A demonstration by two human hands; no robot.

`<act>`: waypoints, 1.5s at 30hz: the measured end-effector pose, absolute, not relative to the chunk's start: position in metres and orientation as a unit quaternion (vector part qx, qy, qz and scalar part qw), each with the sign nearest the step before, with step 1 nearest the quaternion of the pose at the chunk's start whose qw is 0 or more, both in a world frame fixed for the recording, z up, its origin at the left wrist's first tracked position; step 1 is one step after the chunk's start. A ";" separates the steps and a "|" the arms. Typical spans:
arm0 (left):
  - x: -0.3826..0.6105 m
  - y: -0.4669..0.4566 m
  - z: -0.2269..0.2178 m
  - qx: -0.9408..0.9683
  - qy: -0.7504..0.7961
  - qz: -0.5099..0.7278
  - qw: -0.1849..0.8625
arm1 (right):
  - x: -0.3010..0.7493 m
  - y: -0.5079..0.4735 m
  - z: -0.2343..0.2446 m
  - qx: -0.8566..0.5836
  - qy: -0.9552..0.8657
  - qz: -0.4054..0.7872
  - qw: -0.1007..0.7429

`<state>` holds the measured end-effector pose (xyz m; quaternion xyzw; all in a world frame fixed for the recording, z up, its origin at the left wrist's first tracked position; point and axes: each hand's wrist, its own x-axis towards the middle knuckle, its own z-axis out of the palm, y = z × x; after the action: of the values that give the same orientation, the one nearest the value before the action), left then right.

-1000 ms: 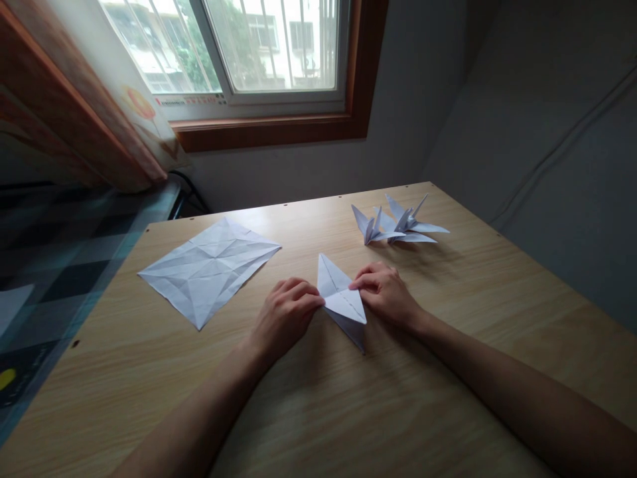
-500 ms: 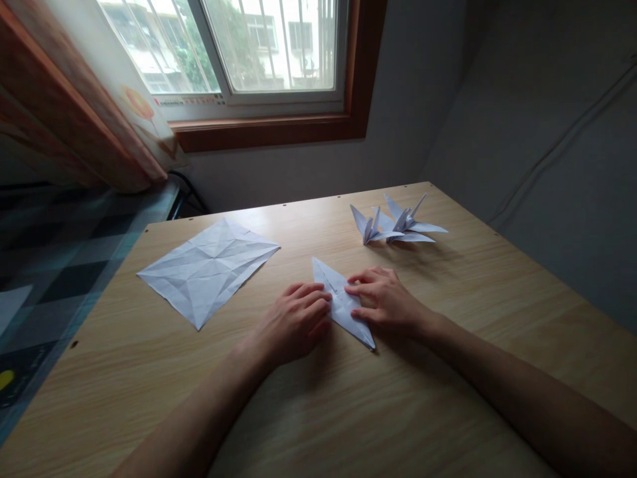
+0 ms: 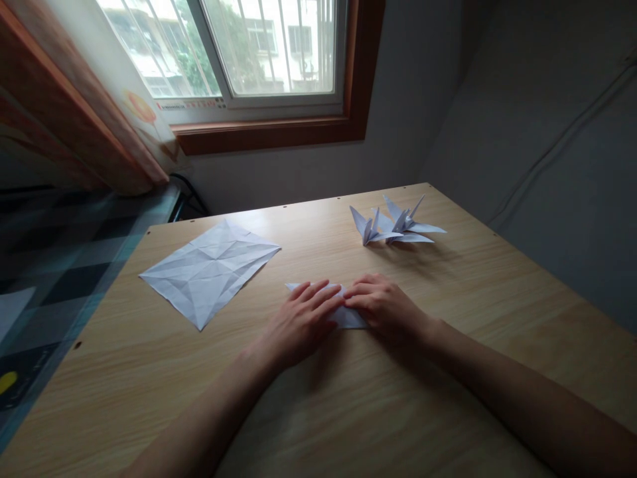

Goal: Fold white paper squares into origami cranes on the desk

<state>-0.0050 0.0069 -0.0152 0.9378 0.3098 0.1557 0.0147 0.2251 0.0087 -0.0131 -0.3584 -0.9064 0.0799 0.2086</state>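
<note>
A folded piece of white paper point(image 3: 350, 319) lies on the wooden table in front of me, mostly covered by both hands. My left hand point(image 3: 302, 320) rests on its left part, fingers stretched out and slightly apart, palm down. On the right side, my right hand point(image 3: 387, 307) has its fingers bent together on the paper, gripping it; the thumb is hidden. The fingertips of both hands come close together at the middle of the paper. A pointed white tip sticks out beyond my left fingers.
An unfolded, creased white sheet point(image 3: 212, 265) lies to the left. Folded paper cranes point(image 3: 369, 232) stand close together at the back right of the wooden table point(image 3: 308, 411). Beside it on the left is a surface with a checked cloth point(image 3: 74, 285). A window point(image 3: 279, 53) is behind.
The folded paper has turned, its far tip now pointing left. My left hand has spread flatter over it, and my right fingers have drawn together. The sheet and cranes stay in place.
</note>
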 end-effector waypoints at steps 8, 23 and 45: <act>-0.003 0.004 -0.014 0.916 0.396 0.055 0.026 | 0.201 -0.011 -0.017 -0.463 -0.878 0.034 0.120; -0.011 0.007 -0.018 0.888 0.459 0.007 0.020 | 0.222 0.002 -0.020 -0.465 -0.882 0.074 0.035; -0.009 0.003 -0.009 0.935 0.295 0.191 -0.041 | 0.222 0.003 -0.017 -0.287 -0.926 0.043 0.241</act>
<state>-0.0095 0.0027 -0.0095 0.9352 0.2954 0.1907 -0.0414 0.2225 0.0030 -0.0166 -0.2870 -0.9262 0.0433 0.2408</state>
